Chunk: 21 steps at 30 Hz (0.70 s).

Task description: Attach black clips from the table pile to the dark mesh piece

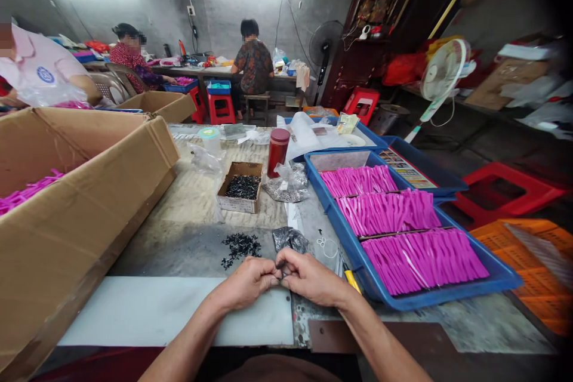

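My left hand (251, 282) and my right hand (311, 277) meet fingertip to fingertip above the right end of a white sheet (179, 313). Both are closed in a pinch, and whatever lies between the fingers is too small and hidden to name. Just beyond the left hand is a loose pile of small black parts (242, 249). A crumpled dark plastic bag (290, 240) lies right behind the right hand. To the right of that hand rests a tool with a yellow handle (353, 280), beside a loop of white cord (329, 248).
A blue tray (443, 303) holds rows of bright purple strips (425, 259) at right. At left stands a large cardboard box (85, 215). Farther back are a small box (237, 205) of black parts, a red jar (278, 152) and a clear bag (286, 184). Other people sit beyond.
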Each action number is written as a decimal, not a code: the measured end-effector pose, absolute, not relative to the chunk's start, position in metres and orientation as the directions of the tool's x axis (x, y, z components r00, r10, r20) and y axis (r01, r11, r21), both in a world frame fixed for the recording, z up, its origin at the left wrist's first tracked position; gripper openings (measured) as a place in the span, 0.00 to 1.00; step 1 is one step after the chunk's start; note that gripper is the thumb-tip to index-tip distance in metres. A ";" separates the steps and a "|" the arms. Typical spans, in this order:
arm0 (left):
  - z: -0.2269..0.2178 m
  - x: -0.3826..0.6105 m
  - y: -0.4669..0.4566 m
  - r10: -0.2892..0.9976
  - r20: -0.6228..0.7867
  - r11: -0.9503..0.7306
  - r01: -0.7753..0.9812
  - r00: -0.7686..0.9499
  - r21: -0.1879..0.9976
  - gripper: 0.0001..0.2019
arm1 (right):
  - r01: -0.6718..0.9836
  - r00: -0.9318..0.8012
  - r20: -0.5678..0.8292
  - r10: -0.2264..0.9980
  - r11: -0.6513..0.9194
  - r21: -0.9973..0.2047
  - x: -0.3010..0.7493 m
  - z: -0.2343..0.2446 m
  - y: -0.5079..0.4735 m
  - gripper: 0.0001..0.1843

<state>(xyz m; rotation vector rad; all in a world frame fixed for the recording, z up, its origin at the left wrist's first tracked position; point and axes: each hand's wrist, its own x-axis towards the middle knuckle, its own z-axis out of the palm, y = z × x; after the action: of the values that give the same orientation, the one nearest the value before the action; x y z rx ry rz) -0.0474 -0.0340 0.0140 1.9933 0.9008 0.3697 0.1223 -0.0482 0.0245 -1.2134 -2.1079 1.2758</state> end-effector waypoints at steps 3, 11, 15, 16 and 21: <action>0.014 -0.047 -0.034 0.729 -0.087 -0.324 0.455 0.679 0.829 0.08 | 0.458 -0.535 -0.104 0.838 0.185 -0.869 0.121 0.025 -0.048 0.09; 0.013 -0.054 -0.020 0.823 -0.119 -0.144 0.407 0.556 0.902 0.05 | 0.375 -0.377 -0.075 0.923 0.078 -0.924 0.132 0.018 -0.046 0.12; 0.023 -0.068 0.020 0.910 -0.037 -0.141 0.391 0.413 0.909 0.05 | 0.507 -0.184 -0.031 0.983 0.068 -0.860 0.144 0.010 -0.040 0.08; 0.027 -0.071 0.033 0.930 0.009 -0.186 0.448 0.368 0.874 0.05 | 0.560 -0.166 -0.006 0.986 0.089 -0.824 0.145 0.009 -0.039 0.08; 0.047 -0.080 0.093 0.968 0.174 -0.252 0.724 0.183 0.642 0.06 | 0.780 -0.199 0.083 0.976 0.209 -0.590 0.139 0.002 -0.032 0.12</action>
<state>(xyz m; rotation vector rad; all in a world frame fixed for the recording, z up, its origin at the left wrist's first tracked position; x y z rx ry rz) -0.0803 0.0929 0.0473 2.0489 1.5884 0.7881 0.1393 -0.0324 0.0022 -1.6273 -2.0485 0.5949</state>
